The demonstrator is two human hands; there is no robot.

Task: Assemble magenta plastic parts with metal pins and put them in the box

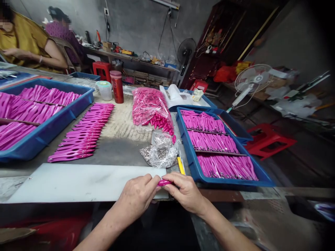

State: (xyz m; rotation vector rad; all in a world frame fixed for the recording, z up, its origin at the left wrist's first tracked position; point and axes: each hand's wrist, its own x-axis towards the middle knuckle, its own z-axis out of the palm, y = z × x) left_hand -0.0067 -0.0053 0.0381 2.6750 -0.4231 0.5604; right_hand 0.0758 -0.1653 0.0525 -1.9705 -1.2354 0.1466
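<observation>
Between my two hands, just over the near table edge, is a small glossy pink plastic piece (164, 182). My left hand (138, 195) pinches its left end and my right hand (186, 192) pinches its right end. Fingers cover most of it. Beyond my hands lies a clear plastic bag of small metal parts (162, 152). Farther back, a clear bag of pink pointed pieces (150, 104) spills some onto the table. To the left, pink slotted handles (82, 134) lie in a long overlapping row.
A white board (78, 181) lies along the near edge. Blue trays of pink handles stand left (78, 104) and right (188, 150). A yellow-handled tool (180, 165) lies beside the right tray. A red tumbler (117, 87) and white tub (105, 92) stand behind. Two people sit back left.
</observation>
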